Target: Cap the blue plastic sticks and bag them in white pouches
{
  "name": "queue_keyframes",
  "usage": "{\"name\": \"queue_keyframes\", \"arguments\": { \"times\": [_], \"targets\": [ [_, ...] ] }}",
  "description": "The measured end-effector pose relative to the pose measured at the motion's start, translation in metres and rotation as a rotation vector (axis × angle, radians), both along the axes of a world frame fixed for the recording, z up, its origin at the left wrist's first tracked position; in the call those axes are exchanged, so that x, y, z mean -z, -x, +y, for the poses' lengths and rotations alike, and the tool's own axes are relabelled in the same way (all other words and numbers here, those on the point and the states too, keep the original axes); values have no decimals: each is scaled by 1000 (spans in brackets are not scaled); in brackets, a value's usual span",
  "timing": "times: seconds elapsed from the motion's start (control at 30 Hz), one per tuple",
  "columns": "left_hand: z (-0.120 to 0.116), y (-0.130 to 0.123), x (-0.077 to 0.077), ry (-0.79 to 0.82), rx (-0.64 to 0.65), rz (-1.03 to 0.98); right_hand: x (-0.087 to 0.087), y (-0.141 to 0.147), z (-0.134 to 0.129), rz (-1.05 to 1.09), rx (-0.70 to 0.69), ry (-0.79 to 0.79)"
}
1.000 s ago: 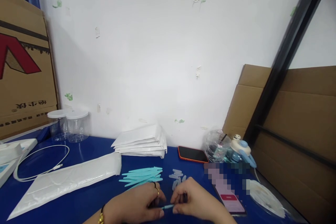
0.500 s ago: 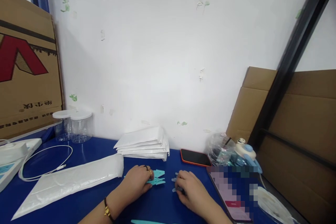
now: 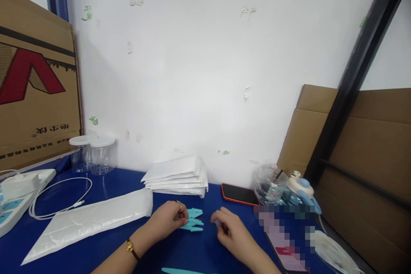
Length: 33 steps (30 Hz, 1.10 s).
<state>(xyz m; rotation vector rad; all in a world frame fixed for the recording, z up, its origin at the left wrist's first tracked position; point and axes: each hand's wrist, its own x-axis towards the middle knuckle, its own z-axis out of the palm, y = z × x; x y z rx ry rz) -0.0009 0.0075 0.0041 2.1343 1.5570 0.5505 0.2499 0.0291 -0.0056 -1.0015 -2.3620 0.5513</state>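
Observation:
My left hand (image 3: pixel 169 219), with a ring and a dark bracelet with gold beads, is closed on the near end of some turquoise clips (image 3: pixel 194 220) lying on the blue table. To its right, my right hand (image 3: pixel 228 229) has curled fingers around a small pale greyish piece, mostly hidden by the fingers. A gap of table separates the two hands. Below them, at the bottom edge of the view, lies a long turquoise strip (image 3: pixel 180 271).
Behind the hands are a stack of white padded envelopes (image 3: pixel 180 175) and a red-edged phone (image 3: pixel 240 194). Left: a single envelope (image 3: pixel 93 222), white cable, power strip (image 3: pixel 19 197), clear jars (image 3: pixel 102 158). Right: a plastic bag (image 3: pixel 269 184), pixelated screen, blue-and-cream figure (image 3: pixel 300 186), cardboard.
The dark grey pieces under my right hand no longer show; its fingers have curled in. More turquoise clips show beside my left hand. The view has shifted slightly.

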Motion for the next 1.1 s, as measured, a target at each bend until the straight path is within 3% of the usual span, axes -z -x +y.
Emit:
{"name": "queue_keyframes", "arguments": {
  "times": [0.17, 0.23, 0.4, 0.6, 0.87, 1.1],
  "targets": [
    [-1, -3, -6, -13, -3, -6, 10, -3, 11, 360, 24, 446],
    [0, -3, -5, -12, 0, -22, 13, -4, 14, 419, 20, 528],
    [1, -5, -2, -28, 7, -74, 17, -1, 16, 510, 73, 556],
    [-2, -8, -6, -25, 10, -139, 16, 8, 11, 621, 41, 617],
    [-9, -13, -13, -1, 19, -166, 15, 15, 5, 643, 3, 656],
    [-16, -28, -6, 40, 72, -198, 14, 19, -3, 533, -67, 685]
  ]
}}
